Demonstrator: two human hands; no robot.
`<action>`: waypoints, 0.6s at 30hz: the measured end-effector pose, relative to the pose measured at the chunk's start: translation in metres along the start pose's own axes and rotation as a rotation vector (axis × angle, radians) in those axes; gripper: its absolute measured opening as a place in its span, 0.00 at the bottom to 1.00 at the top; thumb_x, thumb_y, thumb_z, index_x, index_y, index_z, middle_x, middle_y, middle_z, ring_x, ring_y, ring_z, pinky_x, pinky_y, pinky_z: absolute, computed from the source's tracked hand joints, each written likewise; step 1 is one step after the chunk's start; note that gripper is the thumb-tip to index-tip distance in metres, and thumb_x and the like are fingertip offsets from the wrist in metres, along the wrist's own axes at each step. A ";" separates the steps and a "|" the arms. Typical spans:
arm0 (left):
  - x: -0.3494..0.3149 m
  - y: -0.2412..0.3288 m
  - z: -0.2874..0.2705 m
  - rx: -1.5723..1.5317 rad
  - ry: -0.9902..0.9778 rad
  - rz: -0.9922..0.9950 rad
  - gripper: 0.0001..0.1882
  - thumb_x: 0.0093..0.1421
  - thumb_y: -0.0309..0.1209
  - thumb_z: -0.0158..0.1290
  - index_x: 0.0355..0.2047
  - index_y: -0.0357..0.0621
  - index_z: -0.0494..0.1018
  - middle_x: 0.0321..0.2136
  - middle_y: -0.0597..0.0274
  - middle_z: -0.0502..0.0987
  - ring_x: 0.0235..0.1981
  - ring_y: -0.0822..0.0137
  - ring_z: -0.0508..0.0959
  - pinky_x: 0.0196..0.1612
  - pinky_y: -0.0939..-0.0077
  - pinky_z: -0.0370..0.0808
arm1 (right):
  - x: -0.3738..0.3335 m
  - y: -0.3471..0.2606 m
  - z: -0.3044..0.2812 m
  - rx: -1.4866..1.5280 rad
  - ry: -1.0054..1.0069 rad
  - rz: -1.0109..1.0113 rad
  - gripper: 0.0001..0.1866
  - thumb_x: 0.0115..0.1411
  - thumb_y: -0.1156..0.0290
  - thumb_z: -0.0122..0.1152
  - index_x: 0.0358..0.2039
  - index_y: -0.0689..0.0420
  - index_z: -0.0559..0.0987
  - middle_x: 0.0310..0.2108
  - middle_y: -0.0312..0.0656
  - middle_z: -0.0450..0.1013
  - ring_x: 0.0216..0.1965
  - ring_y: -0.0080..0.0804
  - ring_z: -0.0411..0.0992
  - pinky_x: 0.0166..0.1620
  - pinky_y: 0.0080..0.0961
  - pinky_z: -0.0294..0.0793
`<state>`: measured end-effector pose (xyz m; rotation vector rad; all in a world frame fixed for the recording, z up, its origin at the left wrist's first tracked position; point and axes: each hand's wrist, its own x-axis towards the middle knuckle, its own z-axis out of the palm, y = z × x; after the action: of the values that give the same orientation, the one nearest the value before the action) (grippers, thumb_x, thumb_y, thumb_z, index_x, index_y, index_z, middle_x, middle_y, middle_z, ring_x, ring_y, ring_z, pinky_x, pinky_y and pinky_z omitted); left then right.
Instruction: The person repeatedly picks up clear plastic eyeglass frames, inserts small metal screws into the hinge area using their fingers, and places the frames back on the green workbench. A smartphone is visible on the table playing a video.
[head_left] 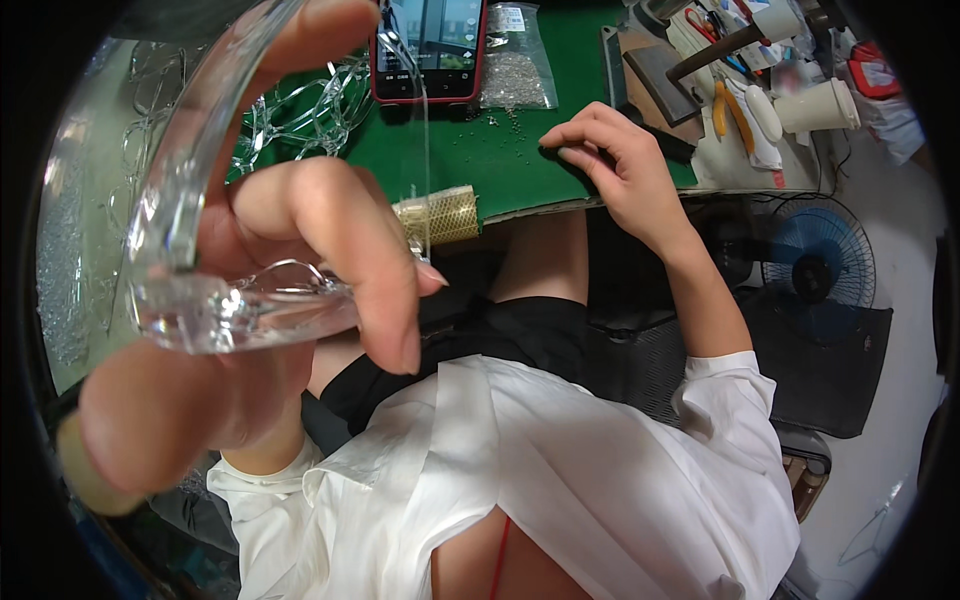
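Note:
Close to the camera, my left hand (pixel 325 215) is closed around a clear plastic eyeglass frame (pixel 235 315), with its rim and temple showing between the fingers. My right hand (pixel 620 165) rests at the front of a green work mat (pixel 420 150), thumb and fingertips pinched together. Whatever they may hold is too small to make out. Just left of those fingertips lie scattered tiny metal parts (pixel 512 125), perhaps screws. Behind them sits a transparent bag (pixel 517 80) of similar small pieces.
A phone (pixel 428 85) in a red case stands at the back. More clear frames (pixel 310 115) are heaped at left. A gold-patterned piece (pixel 450 213) sits on the mat's front edge. Toward the right are a dark bench block (pixel 655 90), orange-handled pliers (pixel 738 112), a white cup (pixel 815 105) and a fan (pixel 815 265).

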<state>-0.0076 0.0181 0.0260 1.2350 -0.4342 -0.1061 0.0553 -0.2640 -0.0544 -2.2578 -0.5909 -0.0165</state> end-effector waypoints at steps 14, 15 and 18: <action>0.003 -0.014 0.018 0.298 0.159 0.082 0.52 0.55 0.61 0.51 0.58 0.21 0.50 0.20 0.55 0.75 0.18 0.70 0.76 0.28 0.77 0.77 | -0.003 0.004 0.000 -0.183 0.083 -0.163 0.07 0.50 0.80 0.60 0.31 0.58 0.80 0.26 0.39 0.70 0.30 0.35 0.70 0.33 0.28 0.70; 0.003 -0.014 0.018 0.268 0.147 0.087 0.51 0.55 0.59 0.52 0.58 0.21 0.50 0.21 0.54 0.76 0.19 0.70 0.77 0.29 0.77 0.77 | -0.002 0.004 0.000 -0.147 0.078 -0.138 0.06 0.50 0.79 0.60 0.31 0.58 0.80 0.26 0.39 0.70 0.30 0.35 0.70 0.33 0.28 0.70; 0.002 -0.017 0.018 0.270 0.176 0.122 0.51 0.54 0.59 0.54 0.58 0.22 0.51 0.21 0.54 0.76 0.19 0.71 0.77 0.28 0.78 0.77 | 0.004 0.002 0.001 -0.123 0.051 -0.075 0.05 0.50 0.75 0.62 0.29 0.59 0.79 0.25 0.39 0.70 0.29 0.36 0.70 0.33 0.27 0.70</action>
<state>-0.0098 -0.0046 0.0153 1.4660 -0.3775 0.1695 0.0594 -0.2624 -0.0554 -2.3455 -0.6625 -0.1515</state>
